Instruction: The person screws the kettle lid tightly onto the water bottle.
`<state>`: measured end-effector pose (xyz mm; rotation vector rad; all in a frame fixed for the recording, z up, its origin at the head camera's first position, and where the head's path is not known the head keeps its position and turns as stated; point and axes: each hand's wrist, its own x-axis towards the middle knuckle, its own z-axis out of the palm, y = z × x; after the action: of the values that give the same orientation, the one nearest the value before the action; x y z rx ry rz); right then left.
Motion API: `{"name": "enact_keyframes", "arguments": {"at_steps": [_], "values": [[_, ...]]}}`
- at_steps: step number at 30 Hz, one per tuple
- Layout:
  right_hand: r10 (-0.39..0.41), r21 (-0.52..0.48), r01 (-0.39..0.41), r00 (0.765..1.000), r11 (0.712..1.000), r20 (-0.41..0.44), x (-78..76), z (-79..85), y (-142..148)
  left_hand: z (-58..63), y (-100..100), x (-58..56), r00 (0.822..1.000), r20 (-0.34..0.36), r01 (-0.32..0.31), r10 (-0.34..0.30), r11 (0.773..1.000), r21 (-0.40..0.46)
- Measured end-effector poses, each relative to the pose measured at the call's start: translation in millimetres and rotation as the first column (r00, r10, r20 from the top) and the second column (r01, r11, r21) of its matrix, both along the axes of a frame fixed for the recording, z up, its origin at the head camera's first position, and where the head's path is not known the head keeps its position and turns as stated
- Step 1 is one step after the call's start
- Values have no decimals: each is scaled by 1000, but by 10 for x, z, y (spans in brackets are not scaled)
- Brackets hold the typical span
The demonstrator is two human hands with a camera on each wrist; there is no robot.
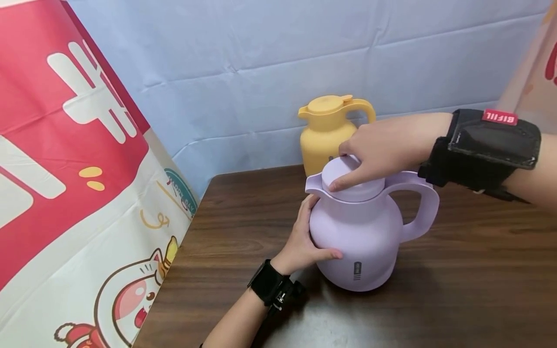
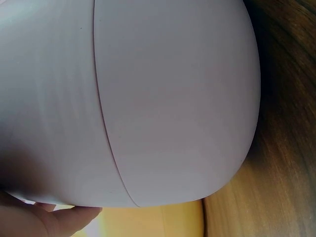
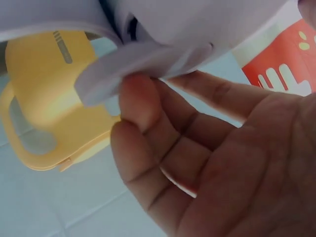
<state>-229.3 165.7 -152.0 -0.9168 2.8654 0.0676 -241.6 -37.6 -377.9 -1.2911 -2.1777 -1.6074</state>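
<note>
A lilac thermos jug stands upright on the wooden table, its spout to the left and its handle to the right. My left hand holds the left side of its rounded body, thumb in front and fingers behind. In the left wrist view the jug body fills most of the picture, with part of the hand at the lower left. From above, my right hand grips the round lid. The right wrist view shows curled fingertips against the lid's projecting tab.
A yellow thermos jug stands behind the lilac one, near the pale blue cloth backdrop. A red and white printed cloth hangs along the left edge of the brown table.
</note>
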Motion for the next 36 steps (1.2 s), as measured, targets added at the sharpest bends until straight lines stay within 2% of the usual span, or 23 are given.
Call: {"name": "enact_keyframes", "arguments": {"at_steps": [6,12,16,24,31,34,36], "values": [[125,-16,-124,992,992,32,-62,40,99,3,1,-13,1000,-5,-4,4,1000,5],[201,-56,-195,968,979,148,-75,71,111,23,-17,5,1000,-5,-23,23,1000,-1],[229,-54,-224,967,973,109,-83,76,61,18,-29,13,1000,0,-18,18,1000,1],[182,-38,-181,983,983,25,-64,89,-56,11,-51,10,1000,3,-10,10,1000,0],[80,21,-79,994,997,-74,-31,64,-138,2,-55,-6,1000,2,-19,19,1000,3],[52,62,-49,997,997,-53,-36,76,-131,-15,-47,-5,1000,6,-15,15,1000,7],[67,64,-67,998,996,7,-48,103,-97,-25,-36,-5,1000,6,-7,7,1000,9]]}}
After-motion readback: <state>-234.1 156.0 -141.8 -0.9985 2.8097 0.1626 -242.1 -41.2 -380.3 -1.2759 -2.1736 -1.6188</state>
